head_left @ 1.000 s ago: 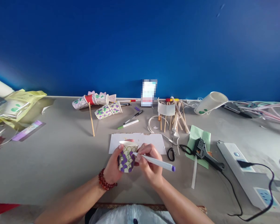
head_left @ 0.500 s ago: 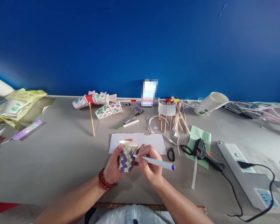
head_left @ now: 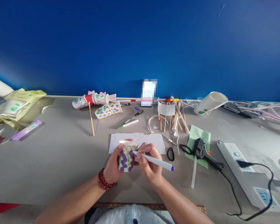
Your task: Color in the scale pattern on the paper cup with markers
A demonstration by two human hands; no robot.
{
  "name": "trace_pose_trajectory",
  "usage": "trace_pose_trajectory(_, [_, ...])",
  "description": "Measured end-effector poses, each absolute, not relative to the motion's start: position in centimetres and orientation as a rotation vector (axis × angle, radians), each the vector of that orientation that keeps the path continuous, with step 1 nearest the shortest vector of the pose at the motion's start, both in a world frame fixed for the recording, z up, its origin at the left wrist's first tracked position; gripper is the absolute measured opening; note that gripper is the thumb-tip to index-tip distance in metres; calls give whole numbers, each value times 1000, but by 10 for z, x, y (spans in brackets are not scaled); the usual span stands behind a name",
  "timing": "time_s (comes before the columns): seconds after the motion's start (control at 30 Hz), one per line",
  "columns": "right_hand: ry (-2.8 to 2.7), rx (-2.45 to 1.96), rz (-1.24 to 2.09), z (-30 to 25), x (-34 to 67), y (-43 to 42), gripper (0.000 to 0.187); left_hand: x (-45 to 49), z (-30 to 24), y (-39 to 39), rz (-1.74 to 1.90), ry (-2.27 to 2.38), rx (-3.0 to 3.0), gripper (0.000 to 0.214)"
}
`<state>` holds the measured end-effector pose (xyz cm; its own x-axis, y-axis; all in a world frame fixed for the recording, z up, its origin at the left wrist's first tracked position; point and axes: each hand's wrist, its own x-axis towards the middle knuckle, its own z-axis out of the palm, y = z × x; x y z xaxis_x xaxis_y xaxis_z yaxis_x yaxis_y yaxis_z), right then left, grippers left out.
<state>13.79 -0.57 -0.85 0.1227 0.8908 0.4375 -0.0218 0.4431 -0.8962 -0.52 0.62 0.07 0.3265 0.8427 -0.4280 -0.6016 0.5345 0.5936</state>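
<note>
My left hand (head_left: pixel 114 163) is wrapped round a paper cup (head_left: pixel 126 160), held upright with its rim up. Green-outlined scales cover the cup, and several are coloured purple. In my right hand (head_left: pixel 150 165) is a white marker with a purple end (head_left: pixel 160 161), gripped like a pen. Its tip touches, or nearly touches, the cup's upper right side. Behind the cup lies a sheet of white card (head_left: pixel 151 143) with a ragged far edge. Scissors with black handles (head_left: pixel 171 154) rest just right of the card.
A glue gun (head_left: pixel 204 152) lies on green paper, its cord running near a power strip (head_left: pixel 238 177). Wooden sticks (head_left: pixel 177 118), decorated joined cups (head_left: pixel 100 99), a green-tipped marker (head_left: pixel 128 123), a tilted white cup (head_left: pixel 210 102) and a lit phone (head_left: pixel 148 92) stand or lie toward the blue wall.
The marker's tip has moved slightly up on the cup with my right hand. My left hand and the cup stay nearly where they were.
</note>
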Motion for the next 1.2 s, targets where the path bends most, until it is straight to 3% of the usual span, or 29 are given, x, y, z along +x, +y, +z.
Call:
trace_pose_trajectory(0.43, [-1280,-895,785,-8,138,-6,16,-5,-2,7,951,774,369,59])
trace_pose_trajectory(1.2, [-1279,-883,797,-9,139,-5,15,-5,1,6,958,790,372,52])
